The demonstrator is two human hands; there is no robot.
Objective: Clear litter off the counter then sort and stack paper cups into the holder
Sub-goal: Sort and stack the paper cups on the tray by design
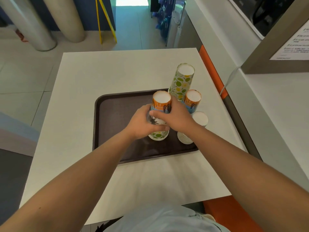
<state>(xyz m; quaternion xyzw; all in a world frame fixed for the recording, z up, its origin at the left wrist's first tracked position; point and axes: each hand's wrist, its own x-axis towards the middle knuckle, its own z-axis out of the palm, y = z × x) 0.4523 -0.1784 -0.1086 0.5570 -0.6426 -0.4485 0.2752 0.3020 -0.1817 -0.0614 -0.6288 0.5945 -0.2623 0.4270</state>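
Paper cups stand upside down in four stacks on a dark brown tray (107, 131), which sits on a white counter (80, 91). Both hands grasp the nearest stack, the palm-tree cups (161, 106), orange at the top and blue lower down. The left hand (142, 124) wraps its curled fingers around the left side of this stack, thumb lying across the lower front. The right hand (175, 118) closes on it from the right, its thumb pressed flat across the front and its fingers hidden behind. Under the hands a green-spotted cup (158, 136) rests rim-down on the tray, and the held stack seems to sit over it; whether they touch cannot be told. Behind stands a taller stack of green-and-yellow spotted cups (182, 81), and just beside it a second palm-tree stack (193, 99). A plain white stack (199, 118) stands at the tray's right edge, partly hidden by the right wrist.
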